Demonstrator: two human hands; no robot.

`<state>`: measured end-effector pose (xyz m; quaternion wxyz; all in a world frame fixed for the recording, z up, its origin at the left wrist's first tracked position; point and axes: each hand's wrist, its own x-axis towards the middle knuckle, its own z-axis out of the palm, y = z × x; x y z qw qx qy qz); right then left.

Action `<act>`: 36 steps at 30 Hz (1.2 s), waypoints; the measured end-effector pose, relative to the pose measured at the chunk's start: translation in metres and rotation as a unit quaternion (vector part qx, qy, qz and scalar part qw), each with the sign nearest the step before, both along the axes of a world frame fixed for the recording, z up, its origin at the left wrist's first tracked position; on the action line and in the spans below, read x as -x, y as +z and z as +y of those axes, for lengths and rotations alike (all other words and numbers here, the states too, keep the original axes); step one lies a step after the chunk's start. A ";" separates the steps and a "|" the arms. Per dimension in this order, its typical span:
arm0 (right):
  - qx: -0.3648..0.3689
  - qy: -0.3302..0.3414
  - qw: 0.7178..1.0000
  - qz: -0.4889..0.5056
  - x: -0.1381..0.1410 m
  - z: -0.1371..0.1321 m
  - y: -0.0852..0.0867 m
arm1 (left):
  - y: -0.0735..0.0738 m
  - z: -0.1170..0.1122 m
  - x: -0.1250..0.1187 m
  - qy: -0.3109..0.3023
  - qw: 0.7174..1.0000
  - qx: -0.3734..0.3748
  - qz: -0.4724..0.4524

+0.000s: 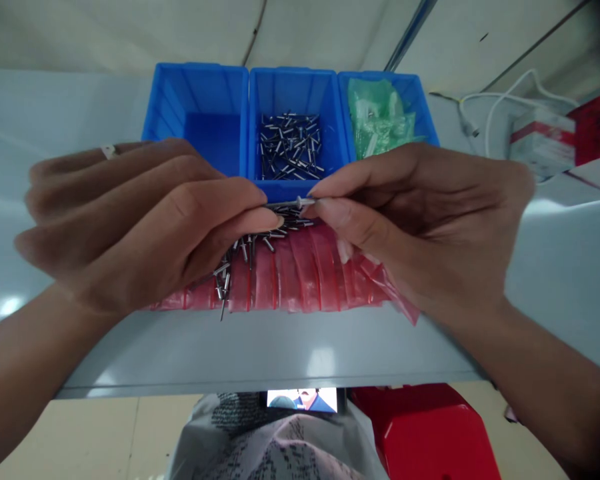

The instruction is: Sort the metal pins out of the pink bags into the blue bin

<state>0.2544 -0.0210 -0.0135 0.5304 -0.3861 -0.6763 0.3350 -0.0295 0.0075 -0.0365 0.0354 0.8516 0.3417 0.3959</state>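
Note:
Between my two hands a metal pop rivet (303,201) is held up level. My left hand (155,220) pinches its thin pin end with thumb and forefinger. At the other end, the thumb and forefinger of my right hand (405,220) close on the rivet's body. Below them, loose rivets (245,247) lie on a row of overlapping pink plastic bags (290,273), and some spill past the left side. Behind the hands, the middle blue bin (300,87) contains a heap of rivets (291,147).
The left blue bin (200,93) shows a bare floor. Green plastic bags (380,117) fill the right blue bin (413,83). A white cable (490,113) and a white-red box (543,140) lie at right. A lit phone (303,399) and a red stool (430,433) are below the table edge.

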 end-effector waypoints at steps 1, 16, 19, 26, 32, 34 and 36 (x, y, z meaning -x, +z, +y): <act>0.010 0.005 1.000 0.017 0.000 0.001 0.000 | 0.000 -0.002 -0.003 0.003 1.000 -0.001 -0.003; -0.012 -0.056 0.997 0.059 -0.007 0.005 0.005 | 0.011 0.004 -0.005 0.002 0.969 -0.220 0.111; -0.187 -0.110 0.964 -0.153 -0.019 0.008 0.010 | 0.009 0.010 -0.015 0.018 0.963 -0.256 0.085; -0.312 -0.090 0.800 -0.505 -0.045 0.023 0.005 | 0.007 0.021 -0.025 0.018 0.968 -0.162 0.188; -0.151 -0.039 0.885 -0.439 -0.043 0.031 -0.003 | -0.001 0.024 -0.018 -0.056 0.972 -0.121 0.191; -0.187 -0.057 0.880 -0.433 -0.037 0.028 0.000 | -0.001 0.023 -0.016 -0.060 0.975 -0.113 0.179; -0.280 -0.047 0.843 -0.456 -0.030 0.023 0.002 | 0.000 0.022 -0.016 -0.061 0.976 -0.114 0.177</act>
